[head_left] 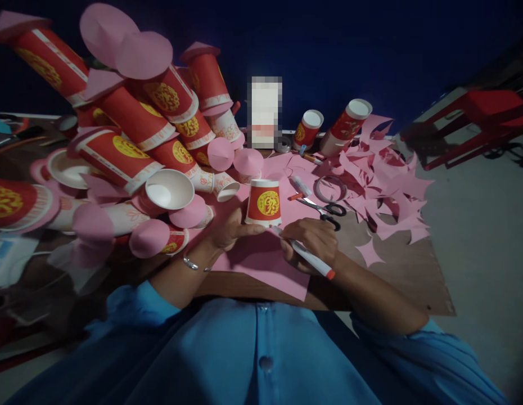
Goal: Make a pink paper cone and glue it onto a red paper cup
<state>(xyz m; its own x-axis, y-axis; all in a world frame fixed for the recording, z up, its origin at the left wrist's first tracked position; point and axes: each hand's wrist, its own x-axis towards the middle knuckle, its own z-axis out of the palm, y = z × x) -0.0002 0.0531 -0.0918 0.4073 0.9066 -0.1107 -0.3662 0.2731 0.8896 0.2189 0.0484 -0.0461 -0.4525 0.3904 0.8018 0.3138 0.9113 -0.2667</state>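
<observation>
Standing mouth-down on the pink paper sheet (261, 264), the red paper cup (264, 203) sits near the front edge of the counter (413, 281), right before us. We judge it light and thin-walled: easy to dent if squeezed, likely to slide on the smooth paper unless pressed down, so the best hold is a gentle one low on its wall near the rim, where it is stiffest. The sheet under it looks limp and easily creased.

Our left hand (231, 228) is curled partway around the cup, fingers touching its lower side to steady it, not clamped tight. Our right hand (312, 242) is closed narrowly on a white marker (306, 254) with an orange end, its tip lying at the foot of the cup on the paper.

Just beyond the right hand lie black-handled scissors (329, 212), a second marker (298, 188) and a roll of tape (330, 188). Pink offcuts (383, 185) are scattered to the right, well apart from the cup. To the left rises a pile of cups with pink paper discs (152, 140), and two more cups (329, 129) stand at the back.
</observation>
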